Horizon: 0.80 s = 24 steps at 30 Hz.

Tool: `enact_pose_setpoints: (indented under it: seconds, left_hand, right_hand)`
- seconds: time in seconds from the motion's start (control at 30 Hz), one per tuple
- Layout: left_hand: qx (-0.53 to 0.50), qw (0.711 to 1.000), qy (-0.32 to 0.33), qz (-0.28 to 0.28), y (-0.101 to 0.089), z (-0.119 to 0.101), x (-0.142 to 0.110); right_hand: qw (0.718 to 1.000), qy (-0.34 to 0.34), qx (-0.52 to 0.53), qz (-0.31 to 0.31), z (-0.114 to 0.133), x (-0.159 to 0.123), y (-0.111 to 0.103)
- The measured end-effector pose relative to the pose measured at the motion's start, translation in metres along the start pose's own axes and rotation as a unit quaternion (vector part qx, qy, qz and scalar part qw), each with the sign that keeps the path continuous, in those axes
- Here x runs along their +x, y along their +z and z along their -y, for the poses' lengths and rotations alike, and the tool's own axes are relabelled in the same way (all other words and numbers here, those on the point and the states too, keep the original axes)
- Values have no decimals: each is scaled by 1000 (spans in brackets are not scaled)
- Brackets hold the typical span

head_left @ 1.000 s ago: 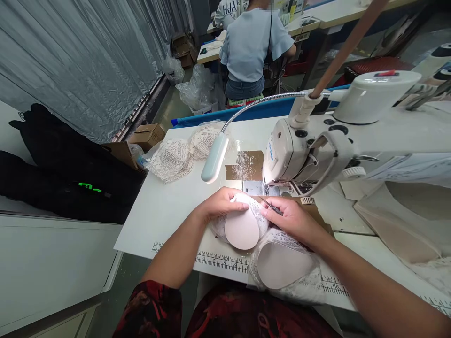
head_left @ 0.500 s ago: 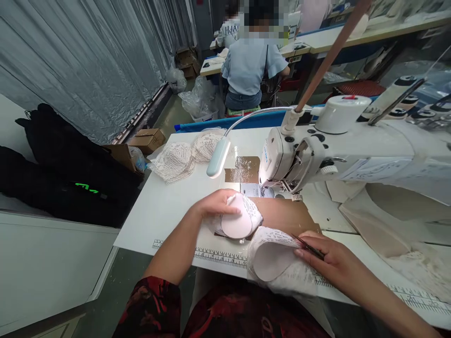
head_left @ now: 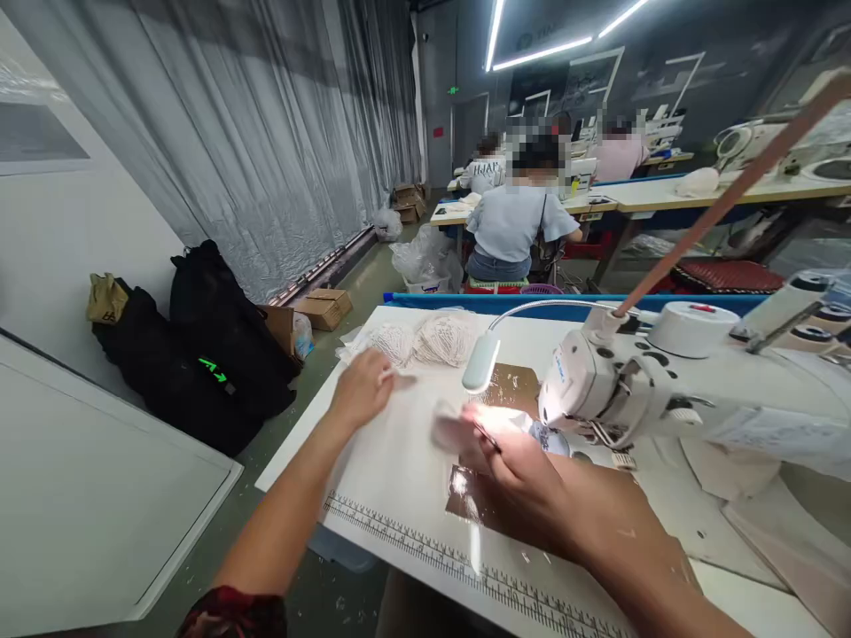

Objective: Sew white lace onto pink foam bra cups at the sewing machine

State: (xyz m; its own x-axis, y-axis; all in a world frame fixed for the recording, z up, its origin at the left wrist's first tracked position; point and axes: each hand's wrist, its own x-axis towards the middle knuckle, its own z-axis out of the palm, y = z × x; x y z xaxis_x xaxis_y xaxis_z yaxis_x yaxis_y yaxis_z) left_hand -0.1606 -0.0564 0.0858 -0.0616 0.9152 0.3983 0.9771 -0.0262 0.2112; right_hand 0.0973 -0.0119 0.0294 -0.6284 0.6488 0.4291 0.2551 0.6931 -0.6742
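My left hand [head_left: 363, 387] stretches out over the white table [head_left: 399, 470] toward a pile of white lace cups [head_left: 425, 341] at the far edge. Its fingers are smeared by motion, with a bit of white at the fingertips. My right hand [head_left: 511, 474] lies in front of the sewing machine [head_left: 598, 390], closed on small dark thread snips [head_left: 488, 436]. A blurred pale piece of fabric [head_left: 452, 430] lies just left of its fingers, under the light of the gooseneck lamp [head_left: 482, 363].
A ruler strip [head_left: 465, 567] runs along the table's near edge. Black bags [head_left: 199, 363] and cardboard boxes [head_left: 325, 308] sit on the floor to the left. A person in a light blue top [head_left: 515, 230] sits at the table ahead, with other people beyond.
My head has lifted, so more of the room shows. My left hand went from the padded cup near me out to the lace pile. My right hand moved up from the table's front edge toward the machine.
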Motion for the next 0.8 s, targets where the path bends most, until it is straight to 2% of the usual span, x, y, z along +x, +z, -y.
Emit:
enact_pose_setpoints:
  seconds: [0.07, 0.13, 0.17, 0.23, 0.33, 0.43, 0.5, 0.67, 0.73, 0.8]
  left_hand:
    - [12, 993, 22, -119, -10, 21, 21]
    - [11, 984, 40, -175, -10, 38, 43]
    - [5, 984, 41, -171, -6, 45, 52]
    - [-16, 993, 34, -109, 11, 55, 62]
    - [-33, 998, 37, -26, 46, 63, 61]
    - [-38, 999, 16, -11, 69, 67, 53]
    - [-40, 999, 6, -9, 71, 68, 49]
    - [-50, 998, 34, 9, 57, 52, 36]
    - [-47, 998, 46, 11, 55, 37, 24]
    - [-65, 995, 31, 65, 56, 16, 7]
  right_hand:
    - [999, -29, -10, -26, -8, 41, 14]
    - [996, -59, -23, -57, -21, 78, 25]
    - [995, -62, -30, -75, -29, 93, 30]
    - [994, -60, -44, -80, -46, 114, 37]
    - [996, -34, -61, -61, -70, 116, 45]
    - [997, -19, -72, -24, -77, 88, 41]
    - [997, -22, -74, 16, -71, 59, 29]
    - [992, 2, -85, 91, -43, -31, -28]
    - [988, 47, -117, 95, -37, -71, -54]
    - [979, 109, -155, 77, -37, -113, -80]
